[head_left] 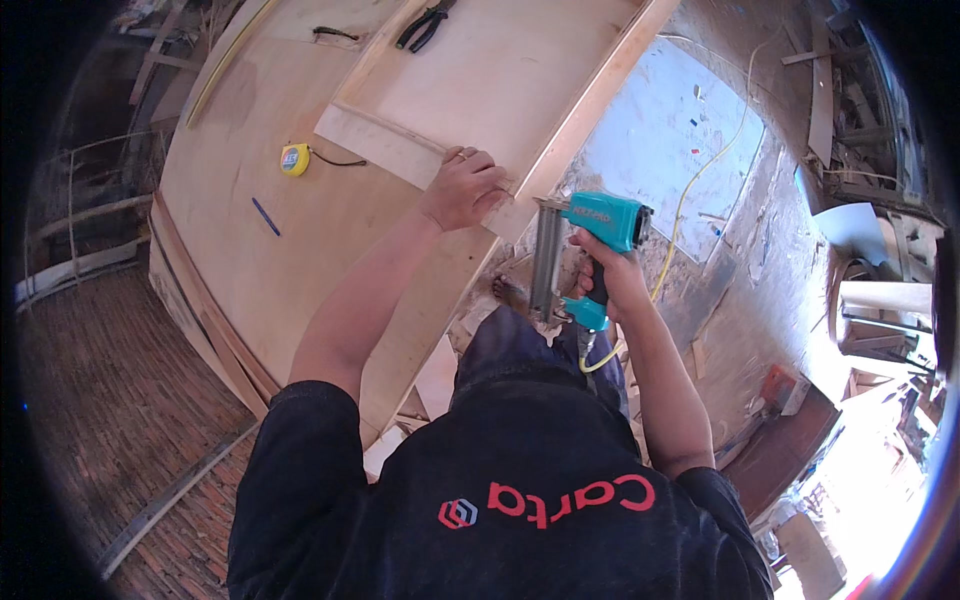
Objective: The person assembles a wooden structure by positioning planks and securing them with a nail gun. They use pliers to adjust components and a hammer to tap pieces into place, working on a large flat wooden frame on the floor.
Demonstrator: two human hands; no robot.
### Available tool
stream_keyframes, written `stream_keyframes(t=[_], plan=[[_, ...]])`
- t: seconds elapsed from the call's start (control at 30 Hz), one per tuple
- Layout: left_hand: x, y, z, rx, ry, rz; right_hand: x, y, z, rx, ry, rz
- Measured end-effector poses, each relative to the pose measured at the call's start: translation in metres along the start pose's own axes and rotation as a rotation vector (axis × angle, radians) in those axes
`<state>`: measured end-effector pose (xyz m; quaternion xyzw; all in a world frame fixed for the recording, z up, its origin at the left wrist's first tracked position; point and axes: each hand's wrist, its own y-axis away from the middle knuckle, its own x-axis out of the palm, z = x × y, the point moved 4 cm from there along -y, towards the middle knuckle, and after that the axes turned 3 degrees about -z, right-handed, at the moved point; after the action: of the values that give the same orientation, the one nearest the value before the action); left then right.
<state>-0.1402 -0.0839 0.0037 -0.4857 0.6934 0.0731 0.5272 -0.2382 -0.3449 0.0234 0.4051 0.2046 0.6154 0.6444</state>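
My right hand (617, 280) is wrapped round the black grip of a teal nail gun (606, 219). The gun's nose points left, close to the near right corner of a shallow wooden frame (570, 135) backed by a pale plywood panel (480, 85). My left hand (464, 188) is closed at that corner, its fingers curled over a thin wooden strip (392, 130) that crosses the panel. What its fingertips touch is hidden. From the gun's base a yellow air hose (680, 215) runs down, then away to the far right.
Under the frame is a large plywood-topped table (330, 240). On it lie a yellow tape measure (295, 159), a blue pen (265, 216), black-handled pliers (424, 27) and a small dark tool (335, 34). A pale blue sheet (660, 130) lies on the floor to the right; wood scraps lie beyond.
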Motion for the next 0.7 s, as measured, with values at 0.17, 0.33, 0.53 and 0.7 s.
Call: stream_keyframes(t=[0.17, 0.33, 0.53, 0.7], plan=[[0.000, -0.001, 0.001, -0.004, 0.020, 0.034, 0.017, -0.015, -0.018, 0.113, -0.115, 0.019], [-0.002, -0.003, -0.001, 0.019, 0.012, 0.041, 0.017, -0.018, -0.033, 0.179, -0.217, -0.003], [-0.003, -0.004, -0.003, 0.030, -0.006, 0.047, 0.021, -0.019, -0.045, 0.187, -0.282, -0.005], [-0.001, -0.005, -0.001, 0.029, 0.002, 0.041, 0.023, -0.018, -0.050, 0.178, -0.330, 0.013]])
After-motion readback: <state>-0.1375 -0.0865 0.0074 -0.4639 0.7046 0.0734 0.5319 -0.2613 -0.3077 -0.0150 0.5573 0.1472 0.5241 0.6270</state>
